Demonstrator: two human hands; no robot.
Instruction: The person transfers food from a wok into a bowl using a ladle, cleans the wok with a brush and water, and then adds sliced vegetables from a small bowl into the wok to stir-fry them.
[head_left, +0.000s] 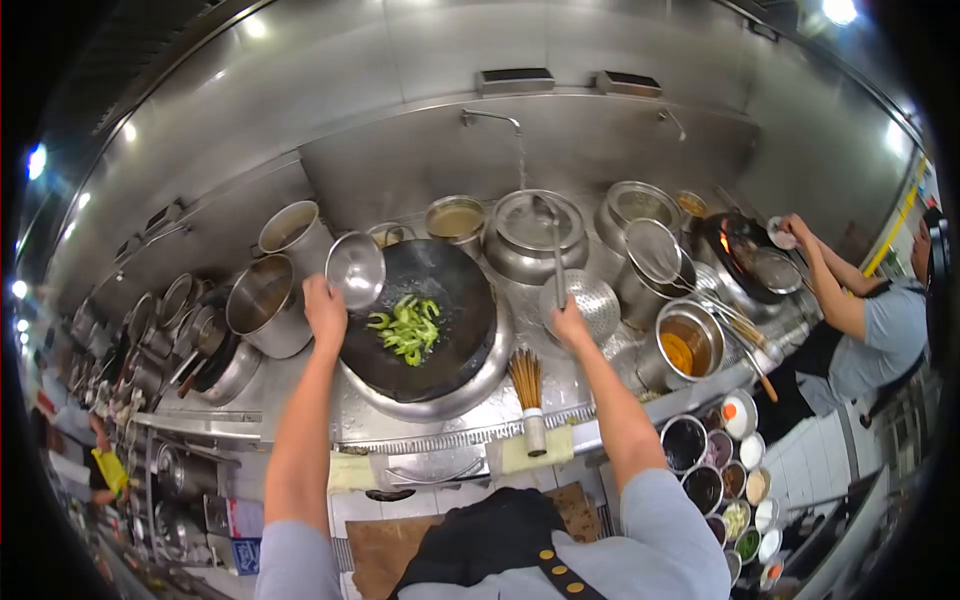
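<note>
Dark apron cloth (490,535) bunches softly below; beyond it, glossy green pieces (408,332), likely light and slippery, lie in the black wok (455,285). Left hand (325,318) closes on a smooth metal bowl's (356,270) edge, while right hand (571,326) grips the stiff ladle (557,250) by its slim handle, a sensible hold

Off to the right I see a co-worker (893,315) beside a flaming wok (715,250). Nearer, a round pot (688,345) holds orange liquid, and ingredient containers (702,487) cluster below the tabletop (265,392). I also see a bamboo brush (528,388) at the front edge, a wall tap (492,115) behind, and a brown sheet (385,550) on the floor.
</note>
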